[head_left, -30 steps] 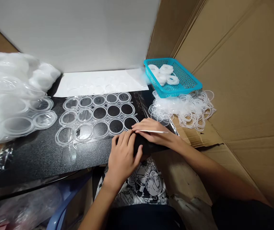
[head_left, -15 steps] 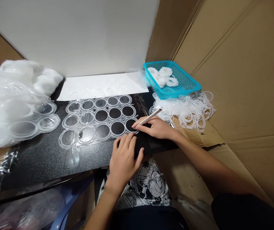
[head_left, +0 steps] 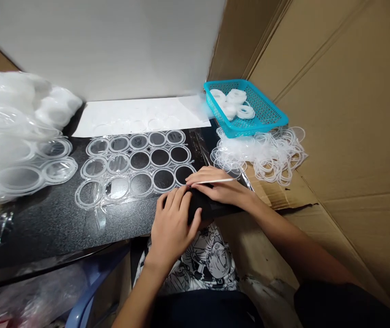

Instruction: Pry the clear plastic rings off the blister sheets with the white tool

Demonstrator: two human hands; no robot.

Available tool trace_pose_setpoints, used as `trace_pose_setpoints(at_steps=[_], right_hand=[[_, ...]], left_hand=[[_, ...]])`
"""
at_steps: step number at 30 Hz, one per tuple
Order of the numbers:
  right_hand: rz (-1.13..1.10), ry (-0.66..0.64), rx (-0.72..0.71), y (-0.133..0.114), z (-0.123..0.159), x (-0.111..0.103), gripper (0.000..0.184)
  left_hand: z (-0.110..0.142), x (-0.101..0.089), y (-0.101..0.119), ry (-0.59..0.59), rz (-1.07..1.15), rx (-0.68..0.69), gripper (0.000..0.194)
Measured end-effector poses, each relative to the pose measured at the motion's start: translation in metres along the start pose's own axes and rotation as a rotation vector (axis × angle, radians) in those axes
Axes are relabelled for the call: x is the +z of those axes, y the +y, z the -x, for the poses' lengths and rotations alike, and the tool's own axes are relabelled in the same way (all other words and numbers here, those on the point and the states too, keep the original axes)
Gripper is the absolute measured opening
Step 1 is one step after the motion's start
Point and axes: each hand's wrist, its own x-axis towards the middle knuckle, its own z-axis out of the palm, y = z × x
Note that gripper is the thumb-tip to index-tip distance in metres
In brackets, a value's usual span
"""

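Note:
My right hand [head_left: 220, 187] pinches a thin white stick [head_left: 215, 181], held nearly level with its tip at the near right corner of a clear plastic sheet of joined rings [head_left: 135, 164]. That sheet lies on a black board [head_left: 44, 223]. My left hand [head_left: 172, 225] rests flat on the board's near edge, fingers stretched toward the sheet's corner, touching it just beside the stick's tip. Several ring openings at the right of the sheet show bare black; those at the left still carry clear discs.
A teal basket [head_left: 266, 116] with white ring stacks stands at the back right. Loose clear rings [head_left: 266, 152] lie piled in front of it. A heap of clear plastic sheets [head_left: 10, 132] fills the left. White paper [head_left: 140, 116] lies behind the board. Cardboard walls [head_left: 345, 91] close in on the right.
The stick in my right hand was raised at a slant half a second ago and now lies nearly level again. My left hand has stayed at the sheet's corner.

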Motion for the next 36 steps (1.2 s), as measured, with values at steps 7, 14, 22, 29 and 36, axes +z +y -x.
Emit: trace_pose_setpoints(at_steps=[7,14,22,29,36], right_hand=[[0.403,-0.023,-0.211,-0.001,-0.011,0.003,0.029],[0.534,-0.025,-0.181,0.027,-0.087,-0.014,0.031],[0.396,0.250,0.111,0.076,-0.145,-0.028,0.036],[-0.043,0.226,0.149,0.035,-0.099,-0.036,0.022],[-0.454,0.228,0.288,-0.017,-0.037,-0.028,0.018]], left_hand=[[-0.002,0.000,0.000,-0.015,-0.015,-0.005,0.036],[-0.002,-0.001,0.000,-0.025,-0.003,0.003,0.033],[-0.001,-0.002,-0.002,-0.031,0.011,0.012,0.033],[0.002,0.000,-0.005,0.033,0.093,0.038,0.029],[0.008,0.002,-0.009,0.129,0.312,-0.035,0.025]])
